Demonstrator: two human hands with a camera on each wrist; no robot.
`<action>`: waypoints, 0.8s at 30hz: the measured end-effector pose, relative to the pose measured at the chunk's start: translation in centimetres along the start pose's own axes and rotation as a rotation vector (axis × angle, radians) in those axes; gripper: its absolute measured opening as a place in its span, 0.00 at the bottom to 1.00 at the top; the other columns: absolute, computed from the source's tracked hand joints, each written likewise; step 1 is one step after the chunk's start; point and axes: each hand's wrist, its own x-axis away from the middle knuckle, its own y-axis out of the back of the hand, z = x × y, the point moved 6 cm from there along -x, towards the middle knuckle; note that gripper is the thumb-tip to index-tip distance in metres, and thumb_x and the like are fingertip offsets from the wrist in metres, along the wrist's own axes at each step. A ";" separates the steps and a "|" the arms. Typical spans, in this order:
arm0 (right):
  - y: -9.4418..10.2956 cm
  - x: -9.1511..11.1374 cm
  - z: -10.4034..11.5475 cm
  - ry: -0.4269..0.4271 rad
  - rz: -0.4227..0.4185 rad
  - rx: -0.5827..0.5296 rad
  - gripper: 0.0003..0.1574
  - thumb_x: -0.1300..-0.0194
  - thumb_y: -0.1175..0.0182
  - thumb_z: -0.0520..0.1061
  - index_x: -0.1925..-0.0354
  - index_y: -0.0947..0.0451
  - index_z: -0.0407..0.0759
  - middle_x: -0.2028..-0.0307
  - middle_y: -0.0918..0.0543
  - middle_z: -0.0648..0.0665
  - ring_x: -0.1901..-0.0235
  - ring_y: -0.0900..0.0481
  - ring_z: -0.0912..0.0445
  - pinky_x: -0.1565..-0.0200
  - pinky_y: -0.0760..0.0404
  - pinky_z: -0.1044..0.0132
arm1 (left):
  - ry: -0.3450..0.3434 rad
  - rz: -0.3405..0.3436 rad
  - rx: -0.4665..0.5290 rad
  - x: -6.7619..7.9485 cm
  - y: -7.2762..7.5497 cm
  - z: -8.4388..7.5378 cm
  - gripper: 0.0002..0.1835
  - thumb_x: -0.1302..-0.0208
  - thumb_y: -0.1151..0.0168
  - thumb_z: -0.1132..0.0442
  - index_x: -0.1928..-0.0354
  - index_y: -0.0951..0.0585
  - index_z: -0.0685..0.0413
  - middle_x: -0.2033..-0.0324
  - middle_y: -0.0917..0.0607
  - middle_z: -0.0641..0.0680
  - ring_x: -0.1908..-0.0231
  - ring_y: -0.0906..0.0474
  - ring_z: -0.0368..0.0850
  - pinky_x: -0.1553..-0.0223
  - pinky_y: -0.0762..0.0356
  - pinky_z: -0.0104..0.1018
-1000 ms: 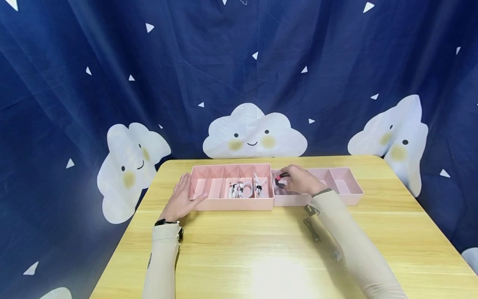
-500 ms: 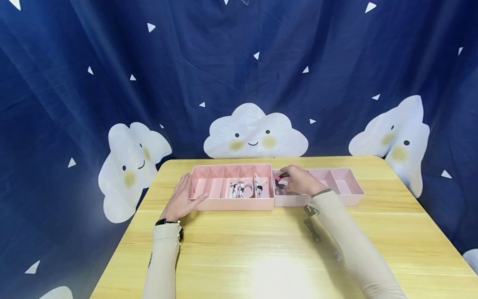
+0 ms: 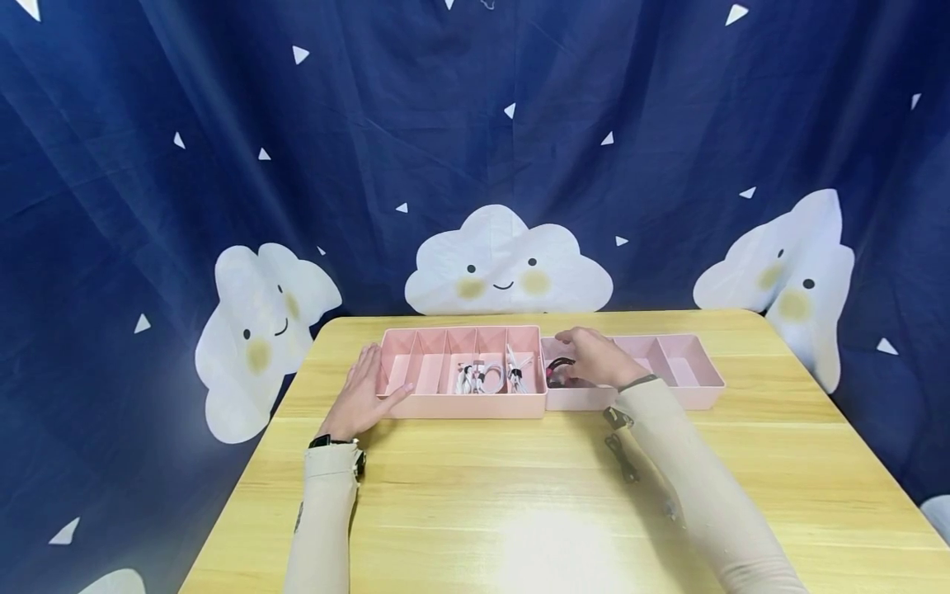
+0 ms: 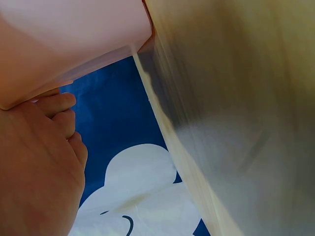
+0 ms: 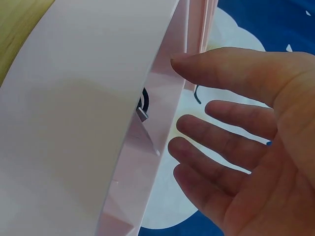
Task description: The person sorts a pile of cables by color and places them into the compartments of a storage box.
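My left hand (image 3: 358,402) lies against the left end of a pink divided box (image 3: 460,406), its thumb along the front wall. In the left wrist view, the curved fingers show beside the box. Over the left compartment of a paler pink divided box (image 3: 631,399) is my right hand (image 3: 599,359). Its fingers and thumb stand apart with nothing between them in the right wrist view. Below them, a coiled black cable (image 3: 558,375) with a red tie lies inside that compartment. Its metal plug (image 5: 142,114) shows past the box wall.
White bundled cables (image 3: 493,378) fill two right-hand compartments of the pink box. On the wooden table (image 3: 445,511), another black cable (image 3: 621,459) lies in front of the paler box, near a small greyish item (image 3: 671,509) by the right sleeve. A cloud-print curtain (image 3: 356,165) hangs behind.
The black cable has gone from my right fingers down into the paler box's left compartment, and those fingers have let go. My left hand stays put.
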 end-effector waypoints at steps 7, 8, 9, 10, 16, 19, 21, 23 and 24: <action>0.0 0.2 -0.1 -0.003 0.003 0.005 0.39 0.41 0.26 0.35 0.34 0.27 0.25 0.37 0.21 0.25 0.34 0.24 0.32 0.31 0.26 0.39 | 0.004 0.011 0.001 0.0 -0.1 0.0 0.62 0.34 0.45 0.25 0.18 0.57 0.65 0.17 0.56 0.64 0.16 0.63 0.62 0.18 0.59 0.65; 0.0 0.3 -0.1 0.001 0.000 0.010 0.39 0.41 0.27 0.35 0.34 0.27 0.25 0.37 0.20 0.25 0.34 0.24 0.32 0.31 0.26 0.39 | 0.006 0.012 0.000 0.0 -0.1 0.0 0.62 0.34 0.45 0.25 0.18 0.57 0.65 0.17 0.56 0.64 0.16 0.63 0.62 0.18 0.59 0.65; 0.0 0.3 -0.1 0.005 -0.003 0.010 0.38 0.41 0.27 0.35 0.35 0.26 0.25 0.38 0.20 0.25 0.34 0.24 0.32 0.31 0.26 0.39 | 0.004 0.012 0.002 0.0 -0.1 0.0 0.62 0.34 0.45 0.25 0.18 0.57 0.65 0.17 0.56 0.64 0.16 0.63 0.62 0.18 0.59 0.65; 0.0 0.3 -0.1 0.014 -0.007 0.016 0.37 0.41 0.27 0.35 0.35 0.26 0.25 0.38 0.20 0.25 0.34 0.24 0.32 0.31 0.26 0.39 | 0.003 0.013 0.001 0.0 -0.1 0.0 0.62 0.34 0.45 0.26 0.18 0.57 0.65 0.17 0.56 0.64 0.16 0.63 0.62 0.18 0.59 0.65; 0.1 0.8 0.0 0.046 -0.026 0.001 0.32 0.38 0.28 0.37 0.38 0.23 0.25 0.41 0.18 0.24 0.36 0.22 0.32 0.32 0.25 0.37 | 0.005 0.014 0.000 0.0 -0.1 0.1 0.63 0.34 0.44 0.26 0.18 0.58 0.65 0.17 0.56 0.64 0.16 0.63 0.62 0.19 0.59 0.66; 0.2 1.1 -0.1 0.048 -0.037 -0.015 0.31 0.38 0.27 0.38 0.39 0.21 0.27 0.42 0.17 0.25 0.39 0.20 0.33 0.33 0.24 0.38 | 0.010 0.018 0.004 0.0 -0.1 0.0 0.63 0.34 0.45 0.25 0.18 0.59 0.64 0.17 0.56 0.64 0.16 0.64 0.61 0.18 0.60 0.66; 0.3 1.3 0.0 0.057 -0.047 -0.016 0.30 0.38 0.27 0.39 0.40 0.20 0.27 0.43 0.17 0.25 0.41 0.19 0.34 0.34 0.23 0.38 | 0.011 0.019 0.004 0.0 -0.1 0.1 0.63 0.34 0.45 0.25 0.18 0.59 0.64 0.17 0.56 0.64 0.16 0.64 0.62 0.18 0.59 0.65; 0.4 1.5 0.0 0.064 -0.057 -0.019 0.30 0.39 0.27 0.38 0.40 0.20 0.28 0.44 0.16 0.26 0.43 0.18 0.35 0.35 0.22 0.38 | 0.009 0.018 0.005 0.0 -0.1 0.1 0.63 0.34 0.45 0.25 0.18 0.58 0.64 0.17 0.56 0.65 0.16 0.63 0.62 0.18 0.59 0.65; 0.5 1.6 0.0 0.068 -0.063 -0.016 0.29 0.39 0.27 0.38 0.41 0.20 0.28 0.45 0.16 0.26 0.44 0.18 0.36 0.36 0.22 0.38 | 0.008 0.017 0.006 0.0 -0.1 0.0 0.63 0.34 0.45 0.25 0.18 0.58 0.64 0.17 0.56 0.65 0.16 0.63 0.62 0.18 0.59 0.65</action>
